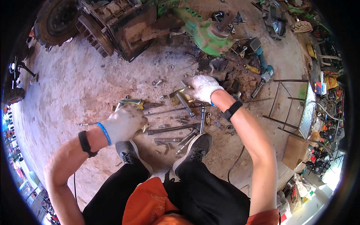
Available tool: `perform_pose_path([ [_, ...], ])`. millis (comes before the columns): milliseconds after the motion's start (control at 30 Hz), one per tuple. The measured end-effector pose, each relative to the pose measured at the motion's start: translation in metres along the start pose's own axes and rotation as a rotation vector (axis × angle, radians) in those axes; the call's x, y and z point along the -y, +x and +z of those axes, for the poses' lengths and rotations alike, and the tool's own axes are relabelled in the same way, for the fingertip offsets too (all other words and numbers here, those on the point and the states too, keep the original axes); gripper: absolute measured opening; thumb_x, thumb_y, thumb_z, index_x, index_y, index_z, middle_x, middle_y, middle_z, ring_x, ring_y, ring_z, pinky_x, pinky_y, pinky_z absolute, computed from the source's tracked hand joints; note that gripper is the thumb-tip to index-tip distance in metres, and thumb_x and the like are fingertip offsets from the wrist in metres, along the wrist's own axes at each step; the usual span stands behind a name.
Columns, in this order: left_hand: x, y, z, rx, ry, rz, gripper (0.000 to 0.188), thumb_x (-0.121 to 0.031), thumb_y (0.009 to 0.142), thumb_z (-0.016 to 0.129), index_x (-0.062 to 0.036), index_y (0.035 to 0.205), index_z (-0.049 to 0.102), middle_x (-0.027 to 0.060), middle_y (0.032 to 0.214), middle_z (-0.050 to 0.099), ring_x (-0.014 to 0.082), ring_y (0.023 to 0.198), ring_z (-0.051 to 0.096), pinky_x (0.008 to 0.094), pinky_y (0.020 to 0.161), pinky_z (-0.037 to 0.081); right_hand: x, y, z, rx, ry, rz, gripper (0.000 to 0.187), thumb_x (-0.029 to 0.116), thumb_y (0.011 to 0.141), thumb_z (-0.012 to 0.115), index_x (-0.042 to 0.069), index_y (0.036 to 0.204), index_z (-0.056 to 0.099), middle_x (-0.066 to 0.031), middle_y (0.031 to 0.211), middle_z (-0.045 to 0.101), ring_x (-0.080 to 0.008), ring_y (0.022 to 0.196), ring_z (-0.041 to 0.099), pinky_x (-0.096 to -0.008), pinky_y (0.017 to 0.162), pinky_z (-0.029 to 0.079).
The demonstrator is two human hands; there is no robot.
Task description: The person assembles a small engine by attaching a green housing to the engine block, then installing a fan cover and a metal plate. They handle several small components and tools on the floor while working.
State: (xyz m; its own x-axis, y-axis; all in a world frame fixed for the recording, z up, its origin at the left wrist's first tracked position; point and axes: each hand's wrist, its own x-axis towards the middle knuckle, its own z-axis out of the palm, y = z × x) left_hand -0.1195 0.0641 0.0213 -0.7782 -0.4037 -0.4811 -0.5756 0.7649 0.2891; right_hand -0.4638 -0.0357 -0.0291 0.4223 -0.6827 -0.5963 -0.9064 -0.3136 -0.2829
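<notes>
1. So my right gloved hand is the one that matters here: its fingertips meet the end of the crossbar on a T-shaped metal tool. Can't tell if that grip is actually pinching it or just touching, since the glove hides the finger pads.

2. The tool sits over the concrete floor, between my hands but way nearer the right. From that grip the crossbar goes off to the left, and the long shank slants back toward me and a bit right, roughly at my right shoe.

3. So my right grip is up at the crossbar end, not along the shank. I'd say that angle is the thing to watch.

4. Left gloved hand is well apart from it, fingers curled under, so no clue whether that grip is loaded. Just beyond it are what look like teal-and-yellow-handled pliers.

5. Closer to my shoes there's a long dark bar, lying mostly sideways.
</notes>
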Motion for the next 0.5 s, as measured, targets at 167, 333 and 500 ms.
perform_pose_path([
  [167, -0.022, 0.018, 0.016, -0.083, -0.070, 0.071, 0.032, -0.035, 0.098, 0.079, -0.0077, 0.115, 0.077, 0.0133, 0.105, 0.075, 0.0334, 0.107, 0.077, 0.0474, 0.095, 0.062, 0.007, 0.026, 0.013, 0.049, -0.108, -0.005, 0.034, 0.033, 0.103, 0.071, 0.012, 0.129, 0.077, -0.0237, 0.121, 0.082, -0.0456, 0.114, 0.078, -0.0571, 0.098, 0.063],
  [333, -0.012, 0.024, 0.028, -0.105, -0.088, 0.095, 0.038, -0.037, 0.098, 0.080, -0.0085, 0.123, 0.076, 0.0114, 0.110, 0.075, 0.0332, 0.111, 0.076, 0.0456, 0.089, 0.064, 0.001, 0.023, -0.011, 0.072, 0.004, 0.006, 0.031, 0.027, 0.100, 0.074, 0.012, 0.126, 0.080, -0.0207, 0.117, 0.083, -0.0421, 0.108, 0.080, -0.0541, 0.096, 0.064],
  [500, -0.007, 0.012, 0.043, -0.016, -0.142, -0.037, 0.047, -0.038, 0.100, 0.079, -0.0127, 0.139, 0.073, 0.0114, 0.121, 0.075, 0.0365, 0.117, 0.074, 0.0490, 0.098, 0.064, -0.031, 0.003, -0.035, -0.196, 0.199, 0.035, 0.041, 0.035, 0.096, 0.073, 0.011, 0.128, 0.082, -0.0222, 0.122, 0.083, -0.0420, 0.114, 0.079, -0.0509, 0.100, 0.063],
])
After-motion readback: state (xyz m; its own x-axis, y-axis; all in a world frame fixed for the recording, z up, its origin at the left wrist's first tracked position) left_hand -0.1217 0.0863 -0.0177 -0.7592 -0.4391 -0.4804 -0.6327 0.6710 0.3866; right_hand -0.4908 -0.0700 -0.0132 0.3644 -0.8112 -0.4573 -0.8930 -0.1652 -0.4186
